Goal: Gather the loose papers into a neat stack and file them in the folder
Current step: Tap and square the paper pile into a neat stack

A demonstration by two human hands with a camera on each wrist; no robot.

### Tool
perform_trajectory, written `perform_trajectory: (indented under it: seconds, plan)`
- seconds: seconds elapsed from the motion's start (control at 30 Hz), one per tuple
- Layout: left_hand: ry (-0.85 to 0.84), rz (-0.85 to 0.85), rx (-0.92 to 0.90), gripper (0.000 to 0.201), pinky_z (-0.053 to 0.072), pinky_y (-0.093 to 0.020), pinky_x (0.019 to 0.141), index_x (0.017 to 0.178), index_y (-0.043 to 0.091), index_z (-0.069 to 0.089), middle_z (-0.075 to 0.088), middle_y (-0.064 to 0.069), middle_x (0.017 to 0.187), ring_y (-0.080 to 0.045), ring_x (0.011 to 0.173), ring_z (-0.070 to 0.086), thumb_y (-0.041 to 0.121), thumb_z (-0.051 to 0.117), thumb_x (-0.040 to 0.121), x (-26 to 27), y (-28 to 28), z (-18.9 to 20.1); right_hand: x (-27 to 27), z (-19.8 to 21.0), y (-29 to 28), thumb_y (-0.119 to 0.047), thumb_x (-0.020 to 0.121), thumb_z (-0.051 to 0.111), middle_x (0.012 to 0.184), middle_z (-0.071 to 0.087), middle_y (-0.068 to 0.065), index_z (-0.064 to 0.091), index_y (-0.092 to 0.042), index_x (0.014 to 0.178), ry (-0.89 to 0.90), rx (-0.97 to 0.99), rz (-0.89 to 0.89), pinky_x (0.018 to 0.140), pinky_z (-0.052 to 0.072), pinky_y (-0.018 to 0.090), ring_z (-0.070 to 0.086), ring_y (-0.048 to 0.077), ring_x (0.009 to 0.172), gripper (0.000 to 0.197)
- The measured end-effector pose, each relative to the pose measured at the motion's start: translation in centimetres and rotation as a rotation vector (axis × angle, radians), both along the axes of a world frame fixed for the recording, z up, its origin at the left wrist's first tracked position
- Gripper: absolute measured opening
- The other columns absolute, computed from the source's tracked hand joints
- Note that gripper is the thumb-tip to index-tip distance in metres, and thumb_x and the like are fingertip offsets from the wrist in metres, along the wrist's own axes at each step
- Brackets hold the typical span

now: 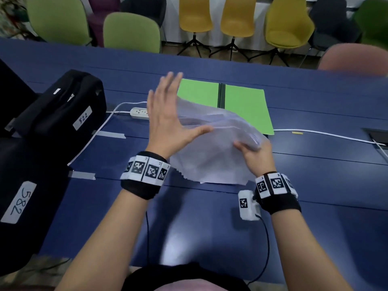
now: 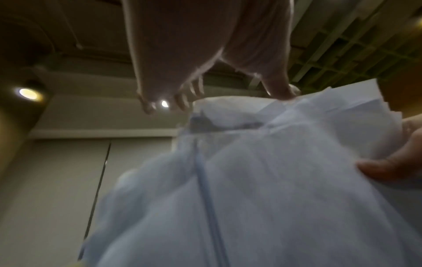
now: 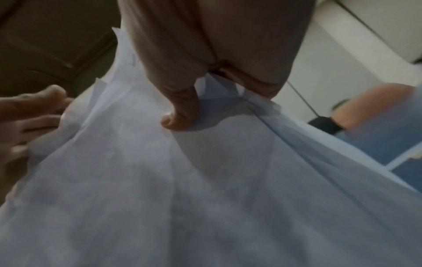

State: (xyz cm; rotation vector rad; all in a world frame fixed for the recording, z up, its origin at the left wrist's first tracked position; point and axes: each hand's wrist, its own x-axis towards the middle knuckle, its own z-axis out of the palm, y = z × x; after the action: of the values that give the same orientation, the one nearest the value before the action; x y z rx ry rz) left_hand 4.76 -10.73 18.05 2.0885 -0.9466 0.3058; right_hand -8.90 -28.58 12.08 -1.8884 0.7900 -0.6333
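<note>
A bundle of white papers stands tilted on its lower edge on the blue table, its sheets uneven. My right hand grips the bundle's right side, thumb on the near face. My left hand is flat with straight fingers against the bundle's left edge, thumb resting on the top sheet. Behind the papers an open green folder lies flat. In the left wrist view the papers fill the lower frame, and the right thumb pinches the papers in the right wrist view.
Black bags with numbered labels sit at the left. A white power strip and its cable run behind my left hand. Another white cable crosses the right side. Coloured chairs line the table's far side.
</note>
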Motion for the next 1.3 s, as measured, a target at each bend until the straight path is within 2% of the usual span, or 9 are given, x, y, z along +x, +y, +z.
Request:
perform_trajectory:
  seconds: [0.1,0.17,0.43,0.6,0.7,0.93,1.03,1.13,1.3]
  plan:
    - [0.033,-0.104,0.219,0.05,0.047,-0.044,0.093,0.087,0.021,0.067,0.071,-0.002,0.088,-0.026,0.091,0.063,0.063,0.069,0.06,0.6,0.8,1.5,1.1,2.2,1.0,-0.043,0.071,0.075,0.058,0.061,0.006,0.071,-0.011,0.067,0.091,-0.162,0.095,0.065,0.052,0.044,0.053,0.025,0.061,0.033]
    - [0.049,-0.073,0.317,0.035,0.05,-0.043,0.073,0.063,0.016,0.057,0.055,-0.005,0.056,-0.026,0.062,0.046,0.049,0.07,0.065,0.9,1.5,1.8,1.5,3.9,1.7,-0.031,0.077,0.074,0.045,0.045,-0.004,0.068,-0.02,0.055,0.137,-0.237,0.149,0.054,0.041,0.036,0.039,0.026,0.054,0.025]
    - [0.044,-0.009,0.463,0.02,0.04,-0.037,0.068,0.072,0.015,0.066,0.052,-0.003,0.072,-0.035,0.091,0.056,0.032,0.076,0.075,0.8,2.2,3.0,2.1,7.1,3.1,-0.039,0.079,0.071,0.058,0.056,0.002,0.073,-0.019,0.076,0.222,-0.588,0.249,0.057,0.031,0.029,0.059,0.034,0.072,0.02]
    - [0.143,0.038,0.337,0.014,0.048,-0.038,0.064,0.071,0.017,0.068,0.059,-0.005,0.062,-0.038,0.078,0.061,0.028,0.076,0.069,2.3,3.4,2.3,0.1,6.5,-0.3,-0.046,0.073,0.075,0.054,0.05,-0.003,0.053,-0.025,0.054,0.458,-0.413,0.394,0.057,0.039,0.033,0.049,0.026,0.063,0.036]
    - [0.189,0.082,0.279,0.012,0.053,-0.043,0.076,0.079,0.016,0.074,0.07,-0.009,0.072,-0.033,0.086,0.066,0.024,0.077,0.07,3.3,4.5,2.6,-1.9,4.4,-2.8,-0.038,0.074,0.076,0.068,0.067,0.004,0.068,-0.021,0.068,0.557,-0.312,0.409,0.062,0.046,0.032,0.061,0.026,0.07,0.02]
    - [0.412,0.066,0.126,0.012,0.054,-0.044,0.088,0.072,0.022,0.074,0.076,-0.012,0.085,-0.021,0.084,0.07,0.027,0.077,0.061,6.0,6.3,1.4,-5.3,-1.2,-3.5,-0.006,0.078,0.073,0.07,0.072,-0.018,0.065,-0.014,0.099,0.239,0.275,0.3,0.063,0.048,0.01,0.066,-0.005,0.065,0.024]
    - [0.521,0.011,0.021,0.024,0.057,-0.037,0.082,0.061,0.029,0.073,0.074,0.013,0.072,-0.008,0.076,0.069,0.008,0.08,0.069,6.6,6.9,0.5,-5.5,-4.1,-2.5,-0.028,0.071,0.08,0.06,0.062,-0.015,0.059,-0.019,0.078,0.317,0.361,0.259,0.058,0.043,0.017,0.057,0.002,0.053,0.024]
    - [0.614,0.012,-0.053,0.029,0.056,-0.024,0.073,0.067,0.025,0.07,0.068,0.023,0.061,0.006,0.063,0.065,-0.003,0.076,0.075,6.6,7.0,-0.9,-5.3,-6.6,-1.2,-0.042,0.051,0.089,0.075,0.071,-0.006,0.06,-0.006,0.094,0.205,0.571,0.189,0.061,0.05,0.018,0.066,0.006,0.065,0.064]
    - [0.786,0.077,-0.079,0.015,0.052,-0.031,0.081,0.085,0.013,0.07,0.072,0.005,0.082,-0.003,0.07,0.067,0.001,0.075,0.077,6.1,7.0,-4.9,-3.7,-6.6,0.7,-0.007,0.088,0.062,0.04,0.059,-0.014,0.055,-0.011,0.067,0.106,0.527,0.056,0.047,0.043,0.014,0.054,-0.001,0.04,0.022]
